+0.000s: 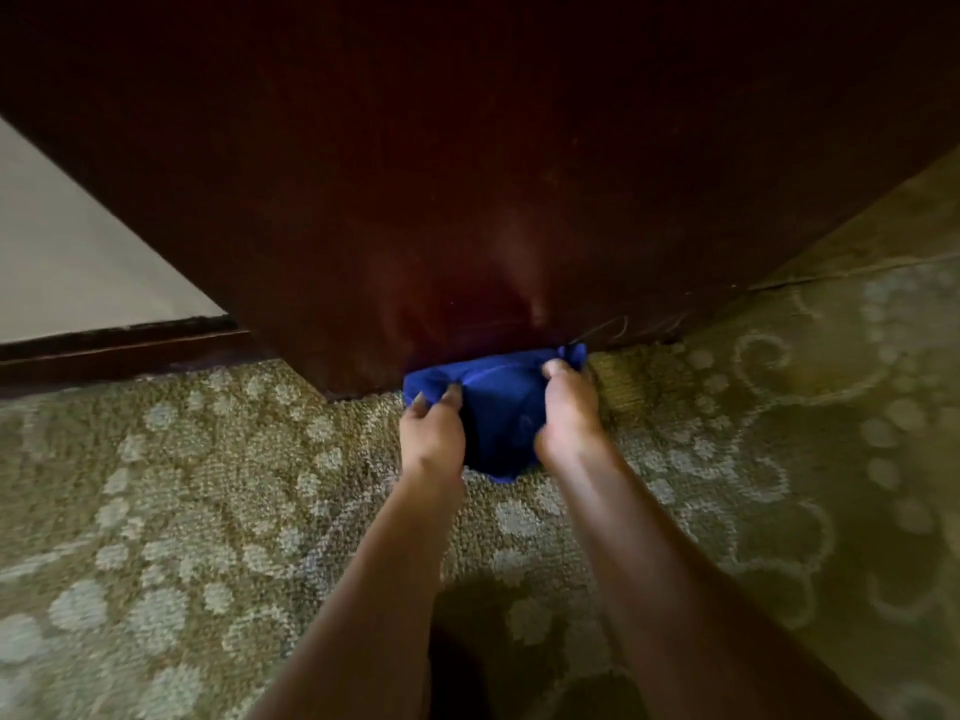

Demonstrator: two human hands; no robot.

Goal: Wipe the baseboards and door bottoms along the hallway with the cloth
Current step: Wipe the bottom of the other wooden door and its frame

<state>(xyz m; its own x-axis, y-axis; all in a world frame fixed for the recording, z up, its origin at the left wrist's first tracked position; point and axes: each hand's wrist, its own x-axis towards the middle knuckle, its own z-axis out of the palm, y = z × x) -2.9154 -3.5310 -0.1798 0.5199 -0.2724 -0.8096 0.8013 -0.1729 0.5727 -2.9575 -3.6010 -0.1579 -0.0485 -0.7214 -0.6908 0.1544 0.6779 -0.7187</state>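
The door (467, 174) looks like dark reddish wood with a smooth, faintly glossy finish that catches soft smears of light near its bottom. The blue cloth (498, 402) is soft, matt fabric, bunched into folds. The carpet (208, 485) is a rough, looped olive weave with paler woven patterning. The baseboard (119, 350) appears dark wood, the wall (78, 252) matt and pale.

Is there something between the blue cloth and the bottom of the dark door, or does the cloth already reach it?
Nothing visible stands between them. The blue cloth, held by the left hand and the right hand, already lies against the bottom edge of the dark door, on the patterned carpet.
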